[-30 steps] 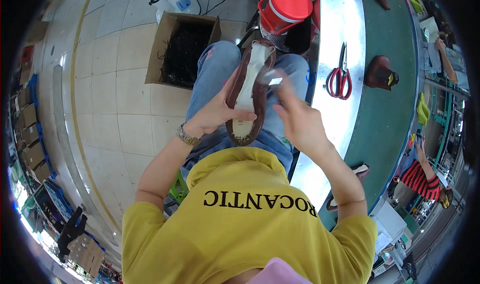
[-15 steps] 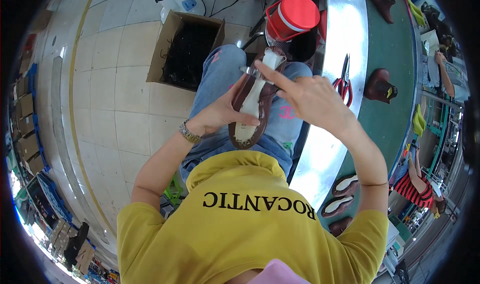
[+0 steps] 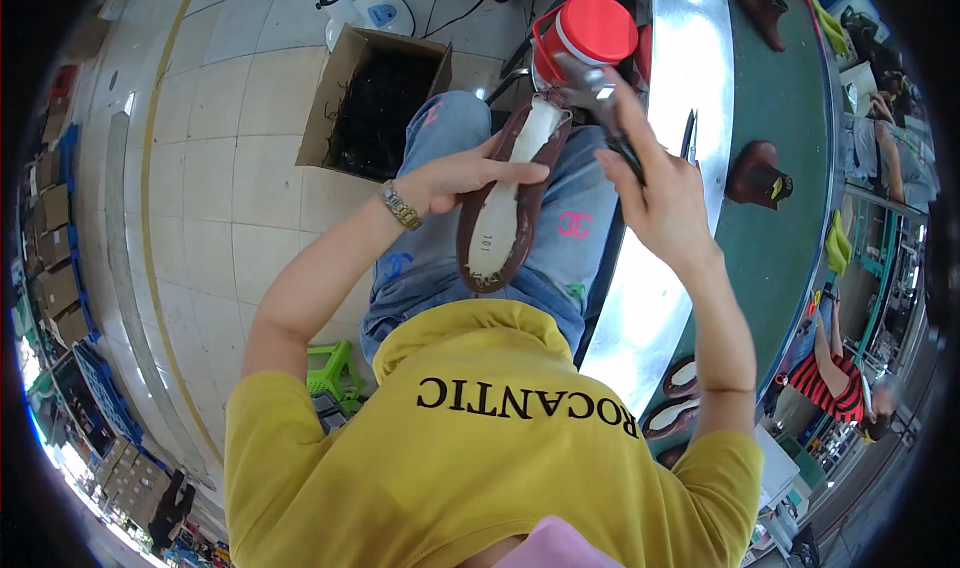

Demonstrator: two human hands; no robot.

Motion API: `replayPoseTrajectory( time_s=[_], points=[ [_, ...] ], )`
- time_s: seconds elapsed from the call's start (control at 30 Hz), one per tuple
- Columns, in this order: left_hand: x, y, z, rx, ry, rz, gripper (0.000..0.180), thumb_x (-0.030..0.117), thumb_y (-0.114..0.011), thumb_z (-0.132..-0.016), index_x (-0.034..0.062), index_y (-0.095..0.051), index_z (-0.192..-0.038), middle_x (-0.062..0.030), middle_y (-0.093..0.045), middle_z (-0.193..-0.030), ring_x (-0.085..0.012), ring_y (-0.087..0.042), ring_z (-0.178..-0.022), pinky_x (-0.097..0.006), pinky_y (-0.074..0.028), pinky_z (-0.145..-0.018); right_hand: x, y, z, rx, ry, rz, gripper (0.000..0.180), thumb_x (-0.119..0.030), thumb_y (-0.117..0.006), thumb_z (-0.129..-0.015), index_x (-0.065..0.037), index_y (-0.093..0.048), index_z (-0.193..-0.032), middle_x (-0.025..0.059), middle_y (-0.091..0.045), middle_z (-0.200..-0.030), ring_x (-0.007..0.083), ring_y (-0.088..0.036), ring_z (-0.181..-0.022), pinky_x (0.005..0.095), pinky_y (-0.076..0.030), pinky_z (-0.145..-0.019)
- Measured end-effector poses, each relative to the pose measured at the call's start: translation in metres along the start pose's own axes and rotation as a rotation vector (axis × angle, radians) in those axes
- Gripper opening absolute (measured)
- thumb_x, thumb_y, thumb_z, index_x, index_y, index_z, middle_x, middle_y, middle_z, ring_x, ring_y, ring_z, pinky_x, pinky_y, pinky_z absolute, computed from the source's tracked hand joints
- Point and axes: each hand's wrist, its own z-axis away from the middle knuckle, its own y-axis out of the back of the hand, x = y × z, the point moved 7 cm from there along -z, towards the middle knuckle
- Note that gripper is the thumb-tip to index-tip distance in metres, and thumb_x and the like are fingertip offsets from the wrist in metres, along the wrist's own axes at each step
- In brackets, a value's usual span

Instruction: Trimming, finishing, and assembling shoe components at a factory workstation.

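A brown leather shoe point(image 3: 487, 260) lies sole-up along my lap, its off-white insole bare inside a turned-in leather edge. My left hand point(image 3: 470, 176) grips it from the left side, with the thumb across the middle of the insole and the other fingers partly hidden. Above the shoe's far right side is my right hand point(image 3: 655, 183), closed round the dark handle of what looks like a hammer point(image 3: 598, 93). Its shiny metal head is blurred by motion and apart from the insole.
A metal-topped bench edge point(image 3: 690, 38) runs along my right, with pliers point(image 3: 690, 136) on it, partly hidden. Brown shoes point(image 3: 758, 175) stand on the green surface point(image 3: 790, 98) beyond. Ahead are a red-lidded bucket point(image 3: 597, 28) and an open carton point(image 3: 318, 118) holding dark scraps. A green stool point(image 3: 335, 370) is at left.
My right hand has lifted the hammer off the shoe, up and to the right. My left thumb has shifted from the near end of the insole to its middle.
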Motion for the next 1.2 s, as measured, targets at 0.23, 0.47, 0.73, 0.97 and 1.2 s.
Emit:
replayPoseTrajectory(
  time_s=[0.23, 0.47, 0.73, 0.97, 1.2],
  points=[
    [0.003, -0.017, 0.017, -0.025, -0.412, -0.409, 0.116, 0.025, -0.086, -0.072, 0.0124, -0.006, -0.155, -0.0112, -0.036, -0.147, -0.0190, -0.044, -0.129, -0.034, -0.035, -0.108, 0.038, -0.004, 0.101, 0.039, -0.802, -0.903, 0.038, -0.029, -0.048, -0.100, -0.002, -0.053, -0.126, 0.0058, -0.060, -0.070, 0.0145, -0.062, -0.067, 0.0279, -0.050, -0.067],
    [-0.066, -0.012, 0.004, -0.115, -0.540, -0.495, 0.142, 0.012, -0.091, -0.061, 0.0202, 0.017, -0.153, -0.0152, -0.016, -0.158, -0.0242, -0.027, -0.143, -0.038, -0.026, -0.115, 0.031, -0.067, 0.166, -0.217, -0.906, -1.149, 0.041, 0.005, -0.070, -0.079, -0.001, -0.055, -0.117, 0.0085, -0.067, -0.095, 0.0140, -0.064, -0.083, 0.0269, -0.049, -0.072],
    [-0.060, -0.004, 0.005, -0.342, -0.371, -0.208, 0.123, 0.028, -0.089, -0.066, 0.0162, -0.004, -0.155, -0.0150, -0.027, -0.153, -0.0250, -0.029, -0.142, -0.037, -0.027, -0.114, 0.010, -0.092, 0.164, -0.378, -0.969, -1.268, 0.040, -0.031, -0.058, -0.098, -0.001, -0.050, -0.123, 0.0049, -0.061, -0.070, 0.0087, -0.057, -0.060, 0.0238, -0.044, -0.056],
    [-0.053, -0.017, -0.015, 0.125, -0.346, -0.243, 0.076, 0.052, -0.071, -0.082, 0.0098, -0.037, -0.136, -0.0059, -0.054, -0.115, -0.0130, -0.055, -0.102, -0.029, -0.048, -0.087, 0.005, -0.096, 0.160, -0.373, -0.951, -1.245, 0.044, -0.024, -0.067, -0.092, 0.000, -0.049, -0.124, 0.0021, -0.058, -0.071, 0.0073, -0.054, -0.058, 0.0218, -0.040, -0.052],
    [-0.045, -0.026, -0.021, 0.134, -0.261, -0.090, 0.057, 0.037, -0.072, -0.083, 0.0075, -0.050, -0.127, -0.0040, -0.056, -0.106, -0.0102, -0.056, -0.089, -0.026, -0.050, -0.076, 0.016, -0.068, 0.161, -0.439, -1.019, -1.361, 0.068, -0.007, -0.078, -0.074, -0.003, -0.046, -0.133, -0.0015, -0.053, -0.070, 0.0089, -0.054, -0.059, 0.0233, -0.042, -0.056]
  ],
)
